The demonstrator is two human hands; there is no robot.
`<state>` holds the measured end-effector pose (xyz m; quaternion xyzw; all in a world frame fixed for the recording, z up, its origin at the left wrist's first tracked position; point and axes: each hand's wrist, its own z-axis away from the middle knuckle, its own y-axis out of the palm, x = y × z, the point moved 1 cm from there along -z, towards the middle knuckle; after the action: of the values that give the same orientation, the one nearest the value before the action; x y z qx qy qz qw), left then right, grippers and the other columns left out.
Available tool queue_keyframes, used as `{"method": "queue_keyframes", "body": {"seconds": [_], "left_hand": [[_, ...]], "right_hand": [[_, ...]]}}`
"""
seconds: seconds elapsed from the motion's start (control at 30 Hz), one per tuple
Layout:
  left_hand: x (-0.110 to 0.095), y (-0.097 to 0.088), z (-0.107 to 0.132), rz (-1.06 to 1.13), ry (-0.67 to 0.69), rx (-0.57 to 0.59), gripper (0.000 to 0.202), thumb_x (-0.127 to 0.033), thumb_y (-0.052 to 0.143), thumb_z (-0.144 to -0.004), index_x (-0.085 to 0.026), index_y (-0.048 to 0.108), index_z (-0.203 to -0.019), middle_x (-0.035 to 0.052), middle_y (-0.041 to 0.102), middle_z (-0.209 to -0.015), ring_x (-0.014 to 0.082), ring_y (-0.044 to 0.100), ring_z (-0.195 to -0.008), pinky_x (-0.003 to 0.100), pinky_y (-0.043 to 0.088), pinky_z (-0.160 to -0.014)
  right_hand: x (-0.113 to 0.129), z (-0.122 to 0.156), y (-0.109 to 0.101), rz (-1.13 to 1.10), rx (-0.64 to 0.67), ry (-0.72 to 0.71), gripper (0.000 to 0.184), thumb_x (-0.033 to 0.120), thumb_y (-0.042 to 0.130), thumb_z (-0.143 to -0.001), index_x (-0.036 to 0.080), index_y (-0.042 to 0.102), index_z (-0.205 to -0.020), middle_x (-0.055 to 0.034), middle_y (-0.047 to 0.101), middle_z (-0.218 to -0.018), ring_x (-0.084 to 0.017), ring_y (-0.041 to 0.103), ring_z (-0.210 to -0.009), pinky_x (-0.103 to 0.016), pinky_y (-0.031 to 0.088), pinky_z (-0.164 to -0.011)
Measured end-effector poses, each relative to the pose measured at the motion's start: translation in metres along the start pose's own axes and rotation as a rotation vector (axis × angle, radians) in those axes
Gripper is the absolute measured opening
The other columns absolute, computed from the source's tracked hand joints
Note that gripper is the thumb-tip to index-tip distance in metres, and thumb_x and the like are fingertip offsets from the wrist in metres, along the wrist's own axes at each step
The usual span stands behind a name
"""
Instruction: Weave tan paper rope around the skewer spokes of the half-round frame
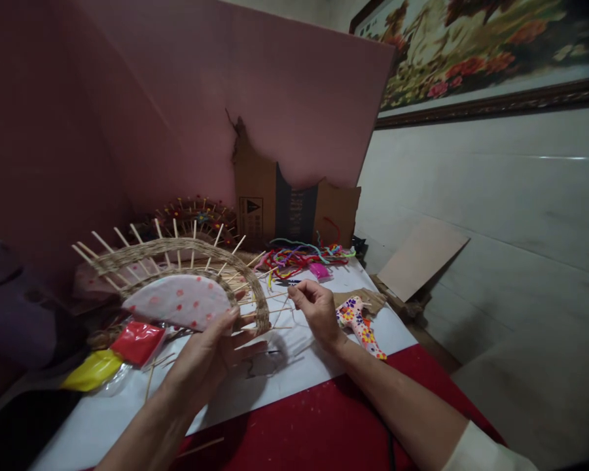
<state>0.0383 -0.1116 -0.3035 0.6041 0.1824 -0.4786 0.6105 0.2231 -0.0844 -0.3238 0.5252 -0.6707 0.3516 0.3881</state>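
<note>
A half-round woven craft with wooden sticks fanning out stands upright above the table, two bands of brown twine woven through the sticks. At its base is a half-circle of white fabric with red dots. My left hand grips the craft at its lower right, thumb in front and fingers behind. To the right, my right hand is closed in a pinch beside the stick tips. A thin strand of twine runs from its fingertips toward the sticks; the exact grip is partly hidden.
Red and yellow packets lie at left. Colourful fuzzy strands and a pink packet sit behind my hands. A flower-patterned fabric piece lies right. Torn cardboard stands at the back.
</note>
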Motion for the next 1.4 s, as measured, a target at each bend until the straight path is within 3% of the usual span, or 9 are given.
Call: {"method": "queue_keyframes", "body": {"seconds": [0.13,0.27,0.43,0.6,0.83,1.0,1.13,1.4], "left_hand": [[0.002,0.002,0.001,-0.029,-0.049,0.001,0.020,-0.020,0.054,-0.081,-0.013,0.058,-0.098,0.0139,0.068,-0.096,0.0266,0.064,-0.087,0.048,0.047,-0.084],[0.002,-0.001,0.000,-0.016,-0.097,0.042,0.021,-0.022,0.056,-0.080,-0.011,0.060,-0.097,0.0152,0.068,-0.095,0.0305,0.064,-0.089,0.051,0.047,-0.083],[0.004,0.000,0.001,0.023,-0.157,0.074,0.021,-0.024,0.057,-0.079,-0.013,0.059,-0.096,0.0148,0.067,-0.099,0.0344,0.062,-0.094,0.056,0.045,-0.082],[0.004,0.004,0.003,0.023,-0.195,0.040,0.014,-0.022,0.056,-0.079,-0.014,0.061,-0.090,0.0117,0.068,-0.090,0.0310,0.066,-0.081,0.055,0.047,-0.080],[0.003,-0.001,0.000,0.073,-0.252,0.029,0.021,-0.020,0.056,-0.079,-0.017,0.060,-0.099,0.0105,0.069,-0.087,0.0335,0.066,-0.085,0.057,0.044,-0.083],[-0.001,-0.002,0.000,0.082,-0.200,0.068,0.041,-0.019,0.057,-0.079,-0.022,0.049,-0.119,0.0098,0.070,-0.089,0.0321,0.066,-0.087,0.055,0.044,-0.084],[-0.002,-0.003,0.002,0.095,-0.199,0.106,0.046,-0.019,0.057,-0.079,-0.022,0.044,-0.124,0.0106,0.070,-0.092,0.0327,0.065,-0.088,0.056,0.044,-0.084],[0.002,0.001,0.006,0.103,-0.215,0.180,0.042,-0.021,0.054,-0.081,-0.017,0.044,-0.122,0.0130,0.070,-0.094,0.0342,0.065,-0.087,0.056,0.044,-0.082]], "right_hand": [[0.006,0.000,-0.002,0.151,0.056,-0.144,0.024,0.034,0.059,-0.079,0.016,0.056,-0.064,0.0033,0.045,-0.055,-0.009,0.038,-0.052,-0.023,0.031,-0.050],[0.009,-0.006,-0.007,0.263,0.074,-0.335,0.016,0.029,0.062,-0.078,0.017,0.062,-0.066,0.0004,0.053,-0.062,-0.011,0.044,-0.058,-0.025,0.035,-0.056],[0.016,-0.002,-0.006,0.237,0.168,-0.429,0.012,0.028,0.062,-0.078,0.019,0.066,-0.071,-0.0008,0.055,-0.063,-0.012,0.047,-0.060,-0.025,0.038,-0.058],[0.022,0.004,-0.005,0.318,0.214,-0.469,0.010,0.026,0.061,-0.079,0.020,0.068,-0.075,-0.0014,0.055,-0.066,-0.012,0.049,-0.063,-0.025,0.039,-0.059],[0.010,-0.013,-0.014,0.228,0.063,-0.297,0.015,0.030,0.065,-0.075,0.018,0.064,-0.066,-0.0004,0.056,-0.063,-0.012,0.048,-0.060,-0.025,0.037,-0.057],[0.002,-0.021,-0.016,0.021,0.102,-0.082,0.021,0.036,0.067,-0.070,0.017,0.062,-0.063,0.0021,0.052,-0.057,-0.010,0.044,-0.054,-0.024,0.035,-0.053],[-0.009,-0.020,-0.009,-0.078,0.137,0.032,0.028,0.043,0.067,-0.067,0.016,0.060,-0.061,0.0027,0.051,-0.054,-0.009,0.042,-0.053,-0.023,0.034,-0.051],[-0.014,-0.006,0.006,-0.169,0.266,0.074,0.033,0.047,0.066,-0.067,0.016,0.059,-0.060,0.0026,0.048,-0.056,-0.009,0.042,-0.053,-0.023,0.035,-0.053]]}}
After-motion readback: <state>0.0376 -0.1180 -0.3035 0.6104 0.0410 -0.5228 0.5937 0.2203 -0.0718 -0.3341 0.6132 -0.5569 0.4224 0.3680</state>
